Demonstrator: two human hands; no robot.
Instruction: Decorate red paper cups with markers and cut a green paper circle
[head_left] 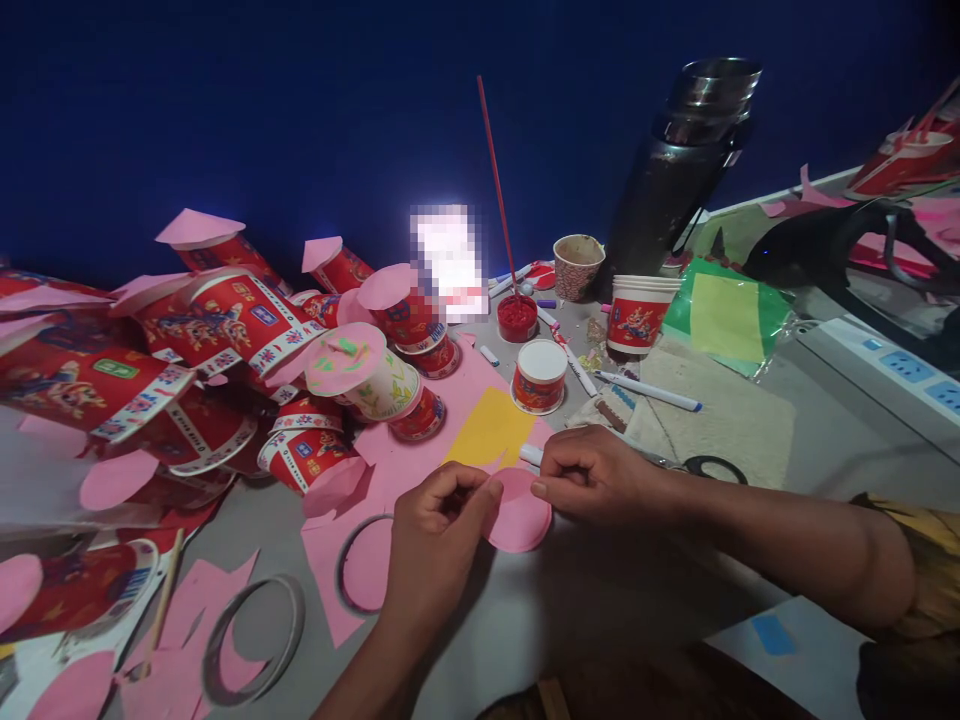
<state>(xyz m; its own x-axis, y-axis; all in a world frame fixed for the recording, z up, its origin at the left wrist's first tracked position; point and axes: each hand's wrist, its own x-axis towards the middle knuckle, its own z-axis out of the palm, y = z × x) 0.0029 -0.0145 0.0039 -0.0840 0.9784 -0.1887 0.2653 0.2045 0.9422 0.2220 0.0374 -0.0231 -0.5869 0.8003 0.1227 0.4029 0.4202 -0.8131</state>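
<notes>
Between my two hands is a pink paper disc (519, 528), close above the table's front part. My left hand (442, 525) pinches the disc's left edge between thumb and fingers. The fingers of my right hand (592, 470) are curled, its thumb at the disc's upper right edge. Behind the hands a yellow paper piece (491, 428) lies on a pink paper sheet (390, 470). A red paper cup with a white top (539, 375) stands just beyond. A white marker (531, 455) lies partly hidden by my right hand.
Many red paper cups with pink tops (240, 320) crowd the left. Tape rings (289, 650) lie at front left. Behind are a red paste tub (517, 318) with a stick, stacked cups (641, 315), and a dark flask (660, 180). Scissors (716, 468) and a power strip (885, 370) are right.
</notes>
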